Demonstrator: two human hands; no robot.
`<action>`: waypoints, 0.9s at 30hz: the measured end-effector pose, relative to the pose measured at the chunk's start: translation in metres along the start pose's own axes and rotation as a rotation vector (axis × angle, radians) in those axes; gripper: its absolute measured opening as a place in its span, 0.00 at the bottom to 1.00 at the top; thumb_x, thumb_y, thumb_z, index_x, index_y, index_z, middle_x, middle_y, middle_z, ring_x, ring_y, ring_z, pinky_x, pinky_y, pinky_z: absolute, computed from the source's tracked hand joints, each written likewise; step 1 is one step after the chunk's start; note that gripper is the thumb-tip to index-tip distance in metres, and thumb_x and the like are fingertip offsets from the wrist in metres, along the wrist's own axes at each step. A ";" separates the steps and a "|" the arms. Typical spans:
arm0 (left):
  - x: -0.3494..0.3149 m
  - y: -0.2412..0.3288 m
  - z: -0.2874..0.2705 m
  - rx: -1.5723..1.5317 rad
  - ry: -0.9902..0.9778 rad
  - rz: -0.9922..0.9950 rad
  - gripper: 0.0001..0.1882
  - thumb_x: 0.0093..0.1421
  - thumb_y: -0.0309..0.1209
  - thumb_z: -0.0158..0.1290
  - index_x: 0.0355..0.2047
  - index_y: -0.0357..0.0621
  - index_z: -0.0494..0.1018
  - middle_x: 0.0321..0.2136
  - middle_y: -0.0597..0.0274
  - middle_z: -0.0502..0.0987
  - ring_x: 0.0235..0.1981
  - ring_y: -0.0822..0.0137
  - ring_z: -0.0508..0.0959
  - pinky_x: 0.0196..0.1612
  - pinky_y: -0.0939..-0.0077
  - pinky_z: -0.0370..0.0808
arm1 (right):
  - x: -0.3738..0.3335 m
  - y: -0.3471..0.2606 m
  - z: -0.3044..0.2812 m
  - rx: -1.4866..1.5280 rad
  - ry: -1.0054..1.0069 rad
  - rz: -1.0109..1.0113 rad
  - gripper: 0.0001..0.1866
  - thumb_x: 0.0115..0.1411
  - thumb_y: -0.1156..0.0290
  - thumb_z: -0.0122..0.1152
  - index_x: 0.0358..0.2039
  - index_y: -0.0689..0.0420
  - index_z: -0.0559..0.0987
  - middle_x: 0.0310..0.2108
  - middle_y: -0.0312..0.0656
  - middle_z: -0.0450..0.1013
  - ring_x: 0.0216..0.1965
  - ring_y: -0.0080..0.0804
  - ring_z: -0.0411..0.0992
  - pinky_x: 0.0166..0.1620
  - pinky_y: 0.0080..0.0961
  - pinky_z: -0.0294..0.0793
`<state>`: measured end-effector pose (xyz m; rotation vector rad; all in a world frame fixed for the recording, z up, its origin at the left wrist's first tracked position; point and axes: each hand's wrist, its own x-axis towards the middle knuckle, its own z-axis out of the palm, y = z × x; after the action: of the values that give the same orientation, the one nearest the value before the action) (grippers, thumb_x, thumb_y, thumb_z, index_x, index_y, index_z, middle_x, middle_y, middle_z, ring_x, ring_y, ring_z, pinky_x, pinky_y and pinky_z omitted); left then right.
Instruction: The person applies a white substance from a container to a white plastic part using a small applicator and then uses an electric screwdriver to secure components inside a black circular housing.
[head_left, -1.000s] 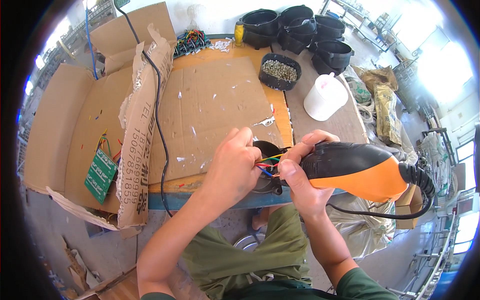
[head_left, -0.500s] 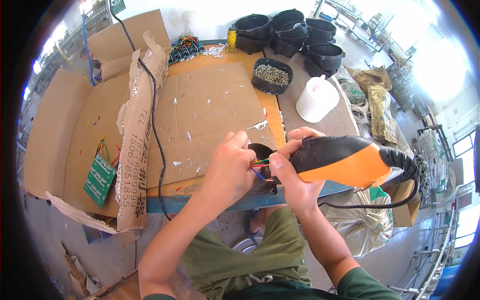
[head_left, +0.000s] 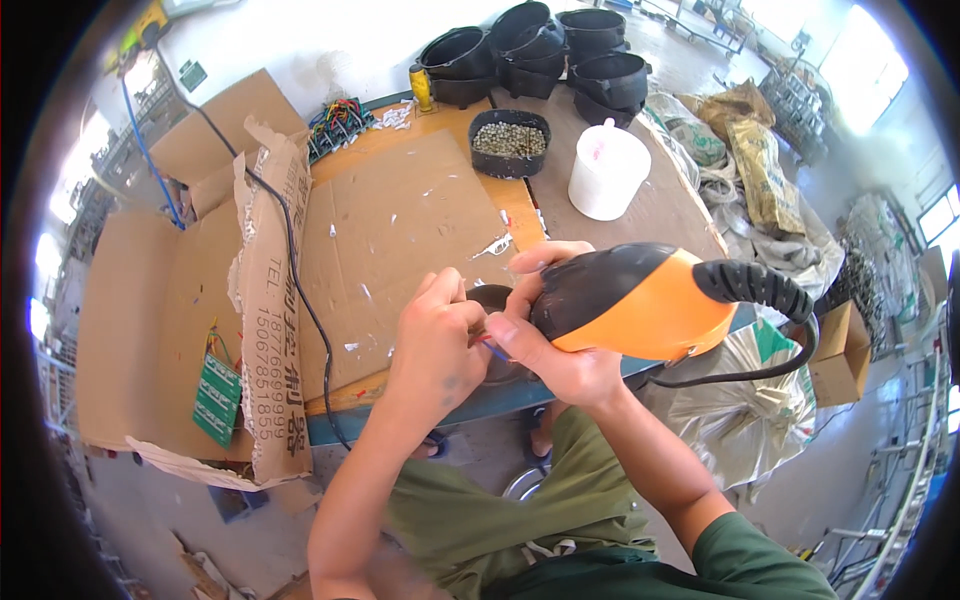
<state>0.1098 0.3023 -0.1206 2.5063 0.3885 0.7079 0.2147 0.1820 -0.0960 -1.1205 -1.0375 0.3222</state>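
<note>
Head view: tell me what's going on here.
A person's right hand holds an orange-and-black corded tool. The left hand is close against it, with thin wires showing between the two; its exact grip is hidden. A dark round pot sits just beyond. To the left, an open cardboard box holds green boards.

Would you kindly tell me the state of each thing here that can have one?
Orange-and-black corded tool: gripped; running or not, cannot tell.
Right hand: closed around the tool.
Left hand: fingers closed on the wires.
Wires: partly hidden between the hands.
Cardboard box: open, torn, green boards inside.
Cardboard sheet: lying flat.
Black tub: open, filled with small pieces.
White container: upright.
Black pots: stacked, open-topped.
</note>
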 end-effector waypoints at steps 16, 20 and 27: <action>-0.005 0.019 -0.032 -0.244 0.012 -0.246 0.17 0.49 0.25 0.67 0.40 0.39 0.79 0.26 0.65 0.70 0.28 0.71 0.70 0.31 0.73 0.68 | 0.006 -0.044 -0.015 0.061 0.285 0.030 0.25 0.53 0.82 0.68 0.51 0.64 0.69 0.24 0.35 0.71 0.24 0.21 0.69 0.30 0.18 0.69; -0.061 0.002 -0.052 -1.017 0.533 -0.678 0.02 0.65 0.24 0.56 0.37 0.41 0.74 0.22 0.73 0.65 0.23 0.79 0.63 0.27 0.80 0.62 | -0.026 -0.062 -0.032 0.468 0.469 -0.033 0.30 0.52 0.76 0.69 0.54 0.60 0.66 0.26 0.36 0.72 0.24 0.23 0.69 0.31 0.23 0.71; -0.176 0.040 0.010 -2.059 0.654 -1.212 0.07 0.65 0.22 0.51 0.43 0.35 0.73 0.36 0.53 0.76 0.39 0.61 0.75 0.46 0.65 0.72 | -0.073 -0.051 -0.032 0.762 0.523 -0.056 0.19 0.59 0.71 0.56 0.50 0.53 0.65 0.25 0.34 0.64 0.22 0.25 0.64 0.34 0.30 0.69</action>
<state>-0.0247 0.1952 -0.1782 -0.0586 0.6867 0.6451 0.1891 0.0905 -0.0922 -0.4382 -0.4065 0.3164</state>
